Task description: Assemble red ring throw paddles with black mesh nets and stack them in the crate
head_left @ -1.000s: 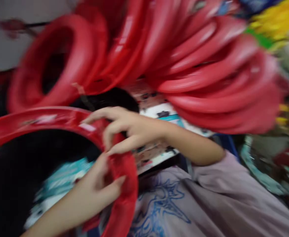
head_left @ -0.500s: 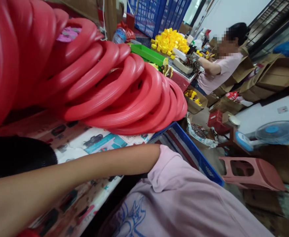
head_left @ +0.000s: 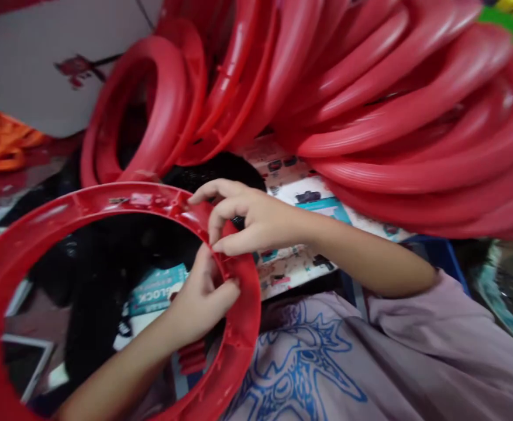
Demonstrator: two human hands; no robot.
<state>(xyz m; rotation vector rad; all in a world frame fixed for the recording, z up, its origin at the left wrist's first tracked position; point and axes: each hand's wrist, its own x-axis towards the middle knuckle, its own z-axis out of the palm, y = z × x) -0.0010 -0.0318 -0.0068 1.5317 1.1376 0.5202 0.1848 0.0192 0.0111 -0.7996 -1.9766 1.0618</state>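
Observation:
A large red plastic ring (head_left: 28, 225) lies tilted in front of me, its inner side up. My left hand (head_left: 201, 298) reaches through the ring's opening and grips its right rim, thumb pressed against the inner edge. My right hand (head_left: 247, 219) comes from the right and pinches the same stretch of rim with fingers curled; whatever small piece sits between the fingertips is too small to make out. Both hands meet at the rim's upper right.
A tall slanting stack of red rings (head_left: 392, 105) fills the top right, with more red rings (head_left: 151, 105) leaning at the centre left. Printed cards (head_left: 300, 199) cover the table. A black mesh part (head_left: 212, 169) lies behind the ring. My lilac shirt (head_left: 370, 362) is below.
Half a second ago the view had swung right toward a co-worker and a fan; now it is back on the ring, with both hands on the rim as one second ago.

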